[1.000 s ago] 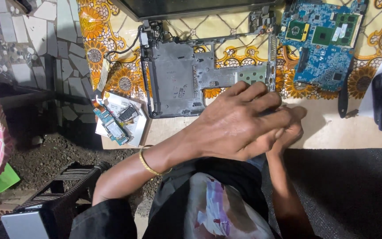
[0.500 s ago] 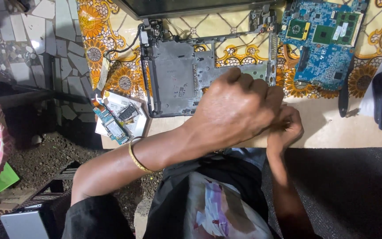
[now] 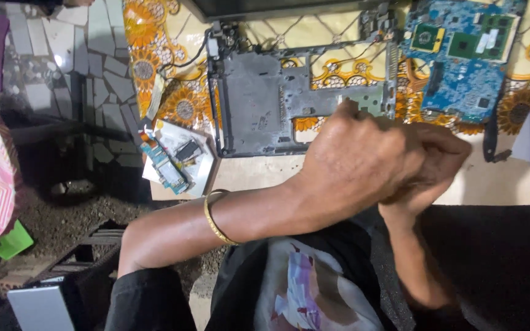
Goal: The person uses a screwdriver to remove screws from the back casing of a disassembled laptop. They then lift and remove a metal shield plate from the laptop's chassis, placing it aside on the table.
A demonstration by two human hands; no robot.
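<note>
The person is holding both hands together just in front of the grey laptop base frame, which is lying stripped on the table, partly over a yellow patterned cloth. The left hand, with a gold bracelet on its wrist, is curling over the right hand. The grip of each hand is closed, with the fingers folded in and pressing against the other hand. Whether a small part or tool is sitting inside, I cannot tell, because the left hand is covering it.

The hands are hovering over the near right edge of the frame, and the pictures do not show if they are touching it. To my judgement, the person is handling something small between the fingers rather than working on the frame itself.

A blue circuit board is lying apart to the right of the frame, and some small boards on white paper are lying to its left. I think any next move is calling for a steady, fine hold, since a tiny piece could easily slip down onto the lap.
</note>
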